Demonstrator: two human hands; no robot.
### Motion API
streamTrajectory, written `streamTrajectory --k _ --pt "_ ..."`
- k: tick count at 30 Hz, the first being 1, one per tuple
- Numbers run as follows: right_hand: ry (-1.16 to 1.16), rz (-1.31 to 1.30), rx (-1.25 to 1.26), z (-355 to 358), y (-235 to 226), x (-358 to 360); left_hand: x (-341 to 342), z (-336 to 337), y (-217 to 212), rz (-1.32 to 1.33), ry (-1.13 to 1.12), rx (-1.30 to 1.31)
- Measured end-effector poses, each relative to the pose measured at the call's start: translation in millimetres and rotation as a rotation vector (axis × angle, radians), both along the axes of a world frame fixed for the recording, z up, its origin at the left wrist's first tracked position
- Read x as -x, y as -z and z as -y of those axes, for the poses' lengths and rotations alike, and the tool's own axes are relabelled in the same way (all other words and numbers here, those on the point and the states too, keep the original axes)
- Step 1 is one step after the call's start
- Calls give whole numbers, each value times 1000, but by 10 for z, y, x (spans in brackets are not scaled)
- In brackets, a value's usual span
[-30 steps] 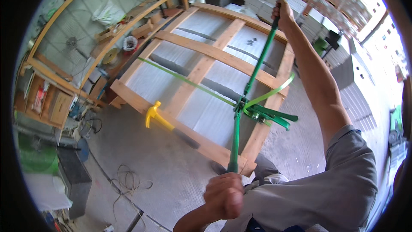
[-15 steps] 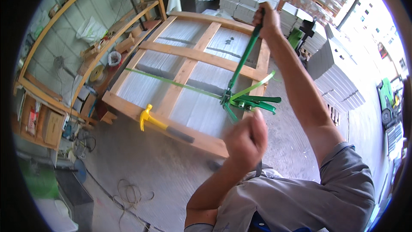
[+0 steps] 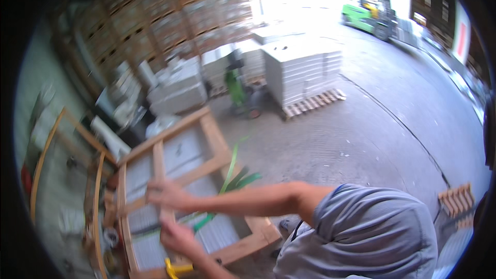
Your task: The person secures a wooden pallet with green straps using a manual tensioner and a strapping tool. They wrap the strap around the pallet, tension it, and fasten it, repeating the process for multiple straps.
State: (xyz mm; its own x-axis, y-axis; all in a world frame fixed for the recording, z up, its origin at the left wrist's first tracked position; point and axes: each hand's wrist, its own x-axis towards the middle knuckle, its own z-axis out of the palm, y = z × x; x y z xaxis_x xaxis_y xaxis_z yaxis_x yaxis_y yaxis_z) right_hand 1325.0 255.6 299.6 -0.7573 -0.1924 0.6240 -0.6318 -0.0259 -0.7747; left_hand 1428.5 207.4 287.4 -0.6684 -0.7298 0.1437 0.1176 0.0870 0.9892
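Note:
The picture is motion-blurred. A wooden crate frame (image 3: 217, 160) over grey-white sheets lies at lower left. My right hand (image 3: 164, 194) reaches across it from my grey-sleeved shoulder, fingers over a cross-slat; its grip is too blurred to read. My left hand (image 3: 178, 235) sits just below, closed at the end of a green strapping tool (image 3: 204, 222). Green straps (image 3: 233, 168) fan up from the tool toward the crate's right rail. A yellow clamp (image 3: 178, 267) pokes out at the crate's near edge.
Stacks of white slabs (image 3: 305, 67) stand on a pallet beyond the crate, with a green pallet truck (image 3: 236, 85) beside them. A green forklift (image 3: 369, 13) is parked far back. Wooden slats (image 3: 457, 204) lie at the right. Racks of boxes (image 3: 170, 20) line the back left.
The view has swung up and right, so the crate now sits at lower left. My right hand has come down from the tool's top to the crate, close to my left hand.

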Motion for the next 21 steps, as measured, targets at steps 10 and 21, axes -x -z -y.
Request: streamTrajectory --k 10,21 --pt "39 228 -129 109 691 336 -914 394 440 -114 447 -336" --pt "399 419 -85 392 1188 2737 -2278 339 2101 787 645 -97"
